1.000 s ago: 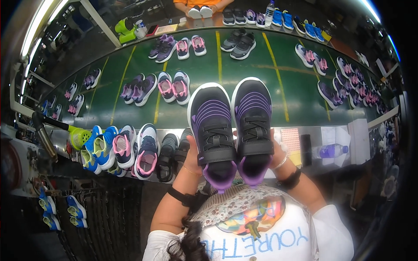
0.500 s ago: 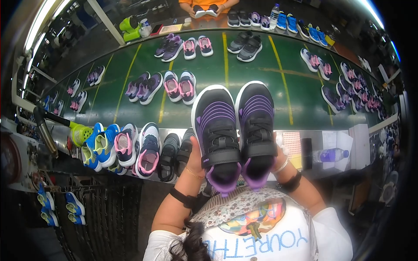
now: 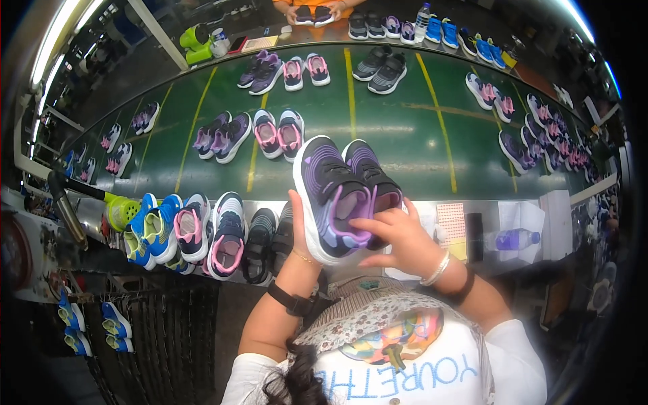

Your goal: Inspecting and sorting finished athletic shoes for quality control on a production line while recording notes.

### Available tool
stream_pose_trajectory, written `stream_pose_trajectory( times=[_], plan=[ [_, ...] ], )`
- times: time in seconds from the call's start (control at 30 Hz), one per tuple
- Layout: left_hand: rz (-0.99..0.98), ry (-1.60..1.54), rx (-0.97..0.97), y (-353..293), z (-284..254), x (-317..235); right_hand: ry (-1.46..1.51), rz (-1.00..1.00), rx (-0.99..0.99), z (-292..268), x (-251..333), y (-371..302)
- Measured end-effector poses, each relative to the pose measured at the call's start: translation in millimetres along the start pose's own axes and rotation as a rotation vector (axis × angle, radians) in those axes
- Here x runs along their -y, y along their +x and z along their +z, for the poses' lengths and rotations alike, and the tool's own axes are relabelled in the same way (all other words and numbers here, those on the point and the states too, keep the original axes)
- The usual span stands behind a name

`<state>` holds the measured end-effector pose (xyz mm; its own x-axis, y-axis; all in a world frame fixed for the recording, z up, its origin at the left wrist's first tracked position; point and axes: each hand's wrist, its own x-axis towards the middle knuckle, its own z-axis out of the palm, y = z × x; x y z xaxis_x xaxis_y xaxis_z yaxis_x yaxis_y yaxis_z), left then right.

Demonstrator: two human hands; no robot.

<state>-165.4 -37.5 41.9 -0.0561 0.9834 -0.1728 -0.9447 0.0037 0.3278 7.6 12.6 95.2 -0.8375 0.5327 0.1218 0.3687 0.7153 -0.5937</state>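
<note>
A pair of black and purple sneakers (image 3: 322, 172) with white soles is raised above the near edge of the green belt, toes away from me. My left hand (image 3: 298, 223) supports the pair from the left, its visible fingers flat along the outer sole; the rest is hidden behind the shoes. My right hand (image 3: 398, 237) is at the heel end. One or more of its fingers reach into the purple-lined opening of the left sneaker, while the thumb is stretched apart below. Between the hands, the right sneaker (image 3: 368, 165) is partly covered by the left one.
Across the green belt (image 3: 378, 145) stand several pairs of sneakers. A near-side row holds blue sneakers (image 3: 162, 226), pink-lined sneakers (image 3: 228, 236) and dark ones. Right of me are a printed sheet (image 3: 451, 226) and a lying bottle (image 3: 516, 239). Opposite, another person's hands (image 3: 331, 12) hold shoes.
The sneakers have tilted and turned, coming slightly closer together and showing their openings. My right hand has left the right shoe's side and come to the left shoe's collar.
</note>
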Motion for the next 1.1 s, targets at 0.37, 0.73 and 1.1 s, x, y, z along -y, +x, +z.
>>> stream_pose_trajectory(
  times=[0.37, 0.73, 1.1],
  plan=[
    [0.028, 0.54, -0.27, -2.0, -1.1, -61.3, 1.953, 0.248, -0.27, 72.6, -96.8, 2.7],
    [-0.014, 0.943, -0.625, 50.6, -24.6, -86.5, 1.729, 0.483, -0.183, 39.0, -122.7, 14.1],
    [-0.402, 2.504, -0.606, 183.6, -122.6, -121.5, -0.712, 0.595, -0.055, -108.9, -349.6, -18.3]
  ],
)
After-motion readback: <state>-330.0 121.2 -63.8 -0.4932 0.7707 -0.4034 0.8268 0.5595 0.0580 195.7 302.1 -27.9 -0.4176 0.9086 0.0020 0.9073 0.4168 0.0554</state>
